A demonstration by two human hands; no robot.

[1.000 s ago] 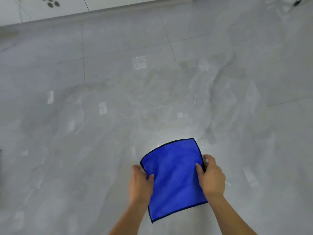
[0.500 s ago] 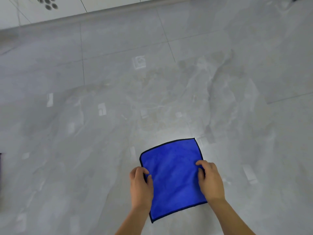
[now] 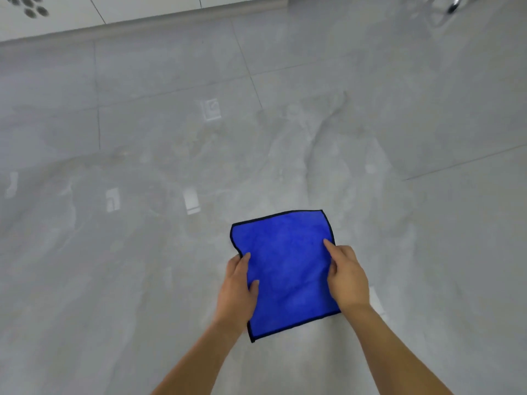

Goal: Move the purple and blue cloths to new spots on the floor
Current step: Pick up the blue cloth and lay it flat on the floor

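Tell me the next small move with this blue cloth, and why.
Probably lift it clear of the floor and carry it over: the left hand and right hand already pinch opposite edges of the blue cloth, whose sides pucker inward.

Floor: was glossy grey marbled tile, crossed by thin grout lines, mirroring small pale patches of light.
Baseboard: ran grey along the far edge.
Cabinet: stood white above it, bearing dark round holes at left.
Metal leg: showed blurred at far right.
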